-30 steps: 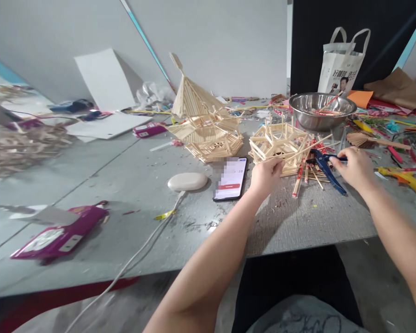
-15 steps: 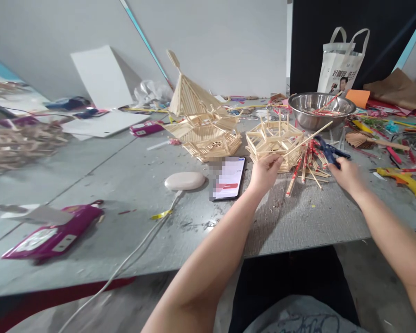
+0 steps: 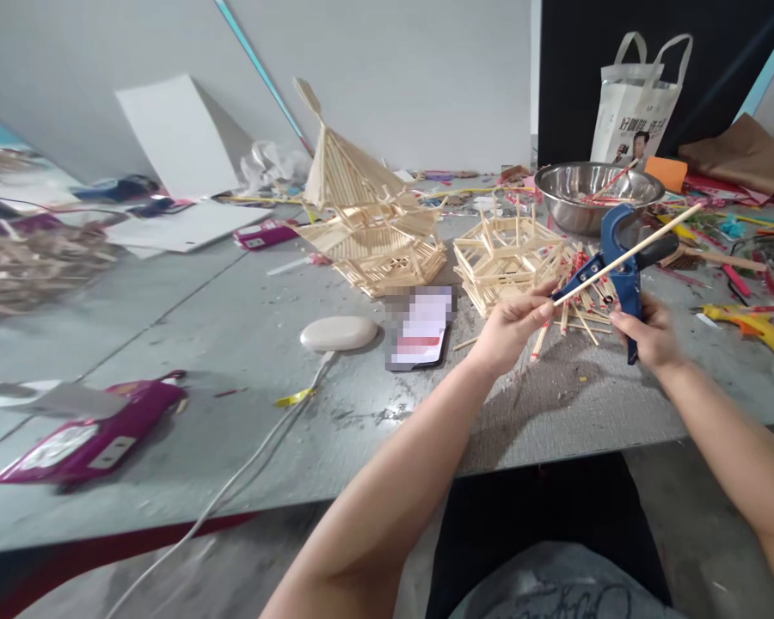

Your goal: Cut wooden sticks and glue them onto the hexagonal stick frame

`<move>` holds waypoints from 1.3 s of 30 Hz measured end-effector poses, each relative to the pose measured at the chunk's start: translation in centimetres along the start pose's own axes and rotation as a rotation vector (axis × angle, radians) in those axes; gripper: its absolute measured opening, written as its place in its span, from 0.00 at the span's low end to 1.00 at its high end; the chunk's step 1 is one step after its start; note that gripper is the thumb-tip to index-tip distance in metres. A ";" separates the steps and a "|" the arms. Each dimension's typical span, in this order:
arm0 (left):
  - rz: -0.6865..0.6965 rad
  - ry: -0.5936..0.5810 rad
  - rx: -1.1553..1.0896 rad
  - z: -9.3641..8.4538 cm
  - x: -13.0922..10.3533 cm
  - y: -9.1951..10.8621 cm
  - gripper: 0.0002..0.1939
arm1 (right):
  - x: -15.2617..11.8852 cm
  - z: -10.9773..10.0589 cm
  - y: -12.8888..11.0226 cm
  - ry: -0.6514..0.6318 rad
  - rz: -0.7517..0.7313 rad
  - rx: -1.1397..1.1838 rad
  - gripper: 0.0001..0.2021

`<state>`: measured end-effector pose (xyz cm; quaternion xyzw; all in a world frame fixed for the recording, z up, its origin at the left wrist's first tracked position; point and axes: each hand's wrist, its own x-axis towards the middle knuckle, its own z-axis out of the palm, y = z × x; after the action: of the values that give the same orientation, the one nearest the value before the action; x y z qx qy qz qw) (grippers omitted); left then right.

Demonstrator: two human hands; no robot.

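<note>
The lattice frame (image 3: pixel 503 251) stands just past the left hand (image 3: pixel 512 322), so a careless wrist could knock it. That hand pinches one end of a pale stick (image 3: pixel 658 235), slanting up across the blue cutter (image 3: pixel 630 288); a loose pinch could let it twist. The right hand (image 3: pixel 654 335) grips the cutter, and a hasty squeeze might nip the nearby fingers.

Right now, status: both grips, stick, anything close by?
Left grip: holding wooden stick. Right grip: on blue cutter. Wooden stick crosses blue cutter in view; loose sticks close by.
</note>
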<state>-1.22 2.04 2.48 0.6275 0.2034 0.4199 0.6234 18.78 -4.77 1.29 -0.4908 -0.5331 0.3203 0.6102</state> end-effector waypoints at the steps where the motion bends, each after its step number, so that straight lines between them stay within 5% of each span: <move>1: -0.029 -0.012 -0.034 0.2 -0.1 -0.2 0.12 | 0.0 0.1 0.2 0.018 -0.009 0.022 0.09; 7: -0.167 -0.014 -0.241 1.4 -0.5 -1.2 0.11 | -0.1 0.7 0.9 0.021 -0.070 0.085 0.10; 12: -0.306 -0.043 -0.390 2.3 -0.9 -1.5 0.12 | -0.5 2.3 0.7 -0.110 0.091 0.109 0.23; 15: -0.316 -0.030 -0.355 2.4 -0.7 -1.2 0.12 | -0.1 2.3 0.4 -0.113 0.152 0.016 0.18; 18: -0.210 0.186 -0.202 1.8 -0.2 -0.5 0.11 | 0.6 1.2 0.2 -0.030 0.130 -0.172 0.12; 22: -0.008 0.470 -0.067 0.6 0.1 0.4 0.10 | 1.0 -0.1 0.3 0.075 -0.002 -0.690 0.19; 30: 0.006 0.361 0.014 0.6 -0.3 0.0 0.11 | 0.3 1.2 1.5 -0.125 -0.262 -1.031 0.32; 39: 0.031 0.291 0.062 0.9 -0.1 -0.8 0.16 | -0.2 1.7 1.1 -0.223 -0.290 -1.098 0.32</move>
<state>-0.36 1.55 1.83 0.5819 0.2949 0.5095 0.5611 17.26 -4.13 0.08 -0.6208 -0.7440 -0.0403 0.2439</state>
